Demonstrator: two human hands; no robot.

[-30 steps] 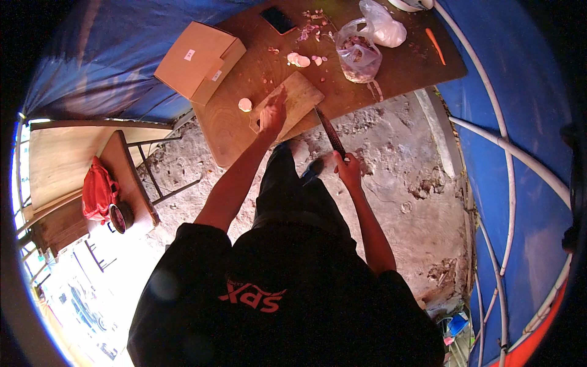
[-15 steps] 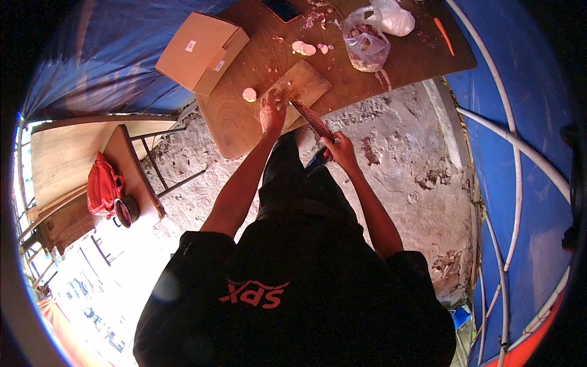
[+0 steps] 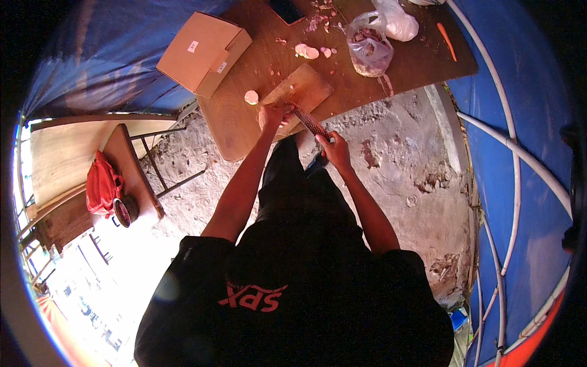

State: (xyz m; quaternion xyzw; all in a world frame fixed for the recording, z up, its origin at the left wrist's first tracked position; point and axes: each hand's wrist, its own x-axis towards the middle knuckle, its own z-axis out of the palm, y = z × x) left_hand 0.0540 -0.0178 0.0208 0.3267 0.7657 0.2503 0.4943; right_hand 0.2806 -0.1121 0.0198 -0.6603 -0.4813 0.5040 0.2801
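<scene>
My right hand [image 3: 334,148] is closed around the handle of a knife [image 3: 310,121], whose long blade has a dotted pattern. The blade points up and left across the near edge of a wooden cutting board [image 3: 313,85]. At the board's lower left, my left hand [image 3: 273,116] is closed, its fingertips beside the blade's tip. Whatever those fingers pinch is too small and hidden to name. Small pinkish pieces [image 3: 291,87] lie on the board. A pale round cut piece [image 3: 251,97] rests on the table just left of it.
The brown table [image 3: 229,131] also bears a cardboard box [image 3: 202,49], a dark phone [image 3: 285,10] and pale round slices [image 3: 306,51]. Farther right are a clear bag [image 3: 370,54] of reddish bulbs, a white bag [image 3: 400,24] and an orange stick-like thing [image 3: 447,41]. A red bag [image 3: 103,186] sits left.
My left hand has drawn its fingers in and brought them to the knife's tip; before, they were spread over the board. The right hand keeps the knife, moved slightly left.
</scene>
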